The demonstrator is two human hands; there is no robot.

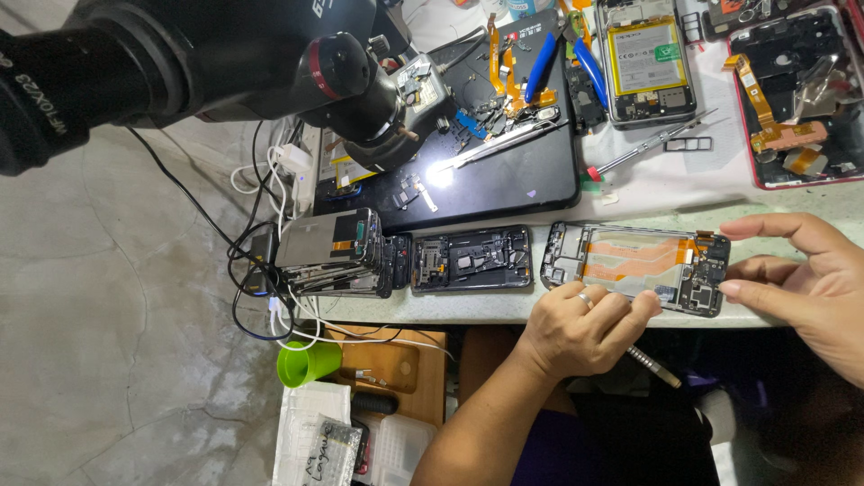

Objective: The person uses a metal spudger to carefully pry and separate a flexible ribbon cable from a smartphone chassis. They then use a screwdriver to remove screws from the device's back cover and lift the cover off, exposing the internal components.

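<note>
An opened phone [630,256] with an orange flex cable and bare circuit board lies near the front edge of the pale bench [486,306]. My left hand [580,328], with a ring on one finger, rests at the phone's near edge. It is closed on a thin metal tool [655,367] whose end sticks out toward me below the bench edge. My right hand [810,279] comes in from the right. Its forefinger and thumb pinch the phone's right end, and the other fingers are spread.
A black microscope [180,54] hangs over the left. A black mat [504,171] carries tweezers and small parts. To the left of the opened phone lie a dark phone frame [472,259] and a stack of frames [328,247]. Behind are a battery phone [646,58], a red-framed phone [792,90], a screwdriver [643,148]. Cables [261,270] and a green cup [306,363] hang below.
</note>
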